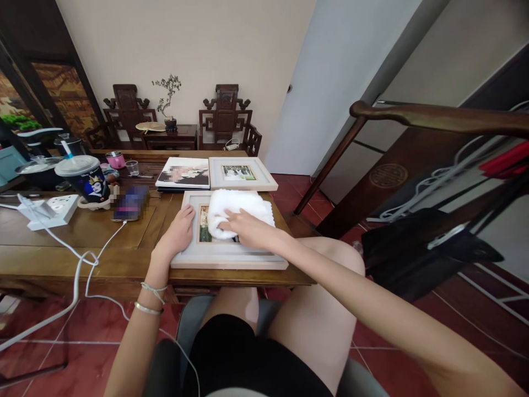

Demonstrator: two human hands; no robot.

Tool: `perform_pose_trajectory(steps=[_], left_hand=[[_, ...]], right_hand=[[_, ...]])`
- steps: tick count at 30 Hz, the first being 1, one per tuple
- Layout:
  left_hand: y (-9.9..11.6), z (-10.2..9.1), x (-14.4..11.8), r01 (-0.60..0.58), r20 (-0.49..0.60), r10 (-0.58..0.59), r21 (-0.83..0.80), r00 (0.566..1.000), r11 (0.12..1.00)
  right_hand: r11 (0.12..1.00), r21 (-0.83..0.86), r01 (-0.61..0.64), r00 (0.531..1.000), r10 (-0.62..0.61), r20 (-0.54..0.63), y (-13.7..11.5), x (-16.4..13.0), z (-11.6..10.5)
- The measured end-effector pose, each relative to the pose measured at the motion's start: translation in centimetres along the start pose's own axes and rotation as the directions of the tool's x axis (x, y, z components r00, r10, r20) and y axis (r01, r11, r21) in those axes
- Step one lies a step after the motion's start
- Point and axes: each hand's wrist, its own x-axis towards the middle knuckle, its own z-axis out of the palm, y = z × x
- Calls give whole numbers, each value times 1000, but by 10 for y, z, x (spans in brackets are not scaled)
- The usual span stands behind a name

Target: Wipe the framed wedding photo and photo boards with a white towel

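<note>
A picture frame with a pale border lies flat at the near edge of the wooden table, a small photo in its middle. My right hand presses a folded white cloth onto the frame's glass, covering much of the photo. The fingers curl into the cloth. On the frame's left side rests my left hand, its fingers laid along the border and the fingertips near the upper left corner.
Behind the frame lie a second framed photo and a stack of prints. To the left are a phone on a charging cable, a lidded cup and a white power strip. A wooden chair stands at right.
</note>
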Motion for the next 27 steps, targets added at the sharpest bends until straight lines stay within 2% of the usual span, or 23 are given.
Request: perform_pose_trajectory(steps=[5, 8, 10, 14, 16, 19, 23, 27], left_hand=[[0, -1, -1, -5, 0, 5, -10, 1000, 1000], [0, -1, -1, 7, 12, -7, -9, 1000, 1000], [1, -1, -2, 7, 7, -7, -12, 1000, 1000], [3, -3, -2, 13, 3, -13, -19, 1000, 1000], [5, -4, -2, 27, 20, -27, -18, 999, 999], [7, -6, -2, 37, 32, -36, -19, 999, 999], [5, -5, -2, 20, 15, -20, -25, 1000, 999], [4, -4, -1, 21, 22, -21, -12, 1000, 1000]], right_hand=[[976, 206, 75, 979, -111, 169, -16, -45, -36], [970, 244, 4, 977, -57, 207, -7, -54, -44], [978, 186, -91, 982, 57, 180, 5, -52, -37], [962, 9, -274, 962, 274, 22, 36, -34, -7], [947, -39, -318, 947, 316, -54, 49, -24, 7], [943, -60, -328, 941, 321, -106, 56, -14, 17], [967, -80, -241, 969, 235, -75, 41, -20, 10], [983, -43, -177, 983, 179, 36, 12, -50, -9]])
